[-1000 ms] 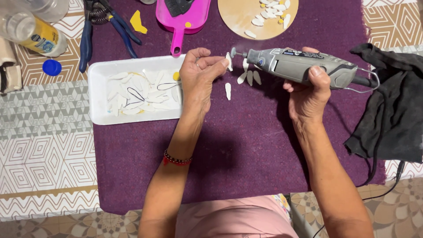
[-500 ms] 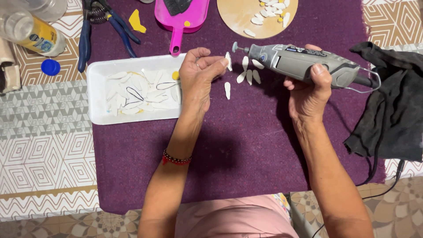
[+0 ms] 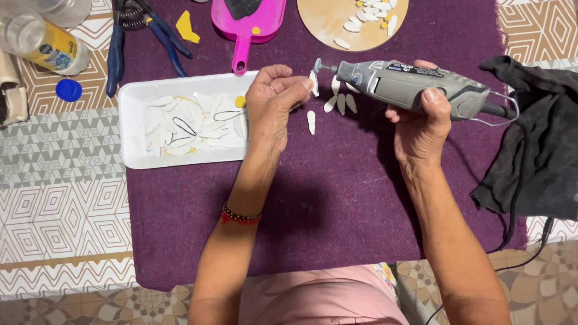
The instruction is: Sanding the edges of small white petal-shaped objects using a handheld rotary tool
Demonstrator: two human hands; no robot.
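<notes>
Her left hand (image 3: 272, 99) pinches a small white petal piece (image 3: 313, 82) at its fingertips, just off the white tray's (image 3: 135, 159) right edge; her right hand (image 3: 421, 123) grips the grey rotary tool (image 3: 409, 84), its tip beside the piece.

- Bright, even light from overhead; no glare.
- Soft shadows under both forearms on purple cloth (image 3: 337, 198).
- Sharp focus mid-frame; slight softness + wide-angle bend at edges.
</notes>
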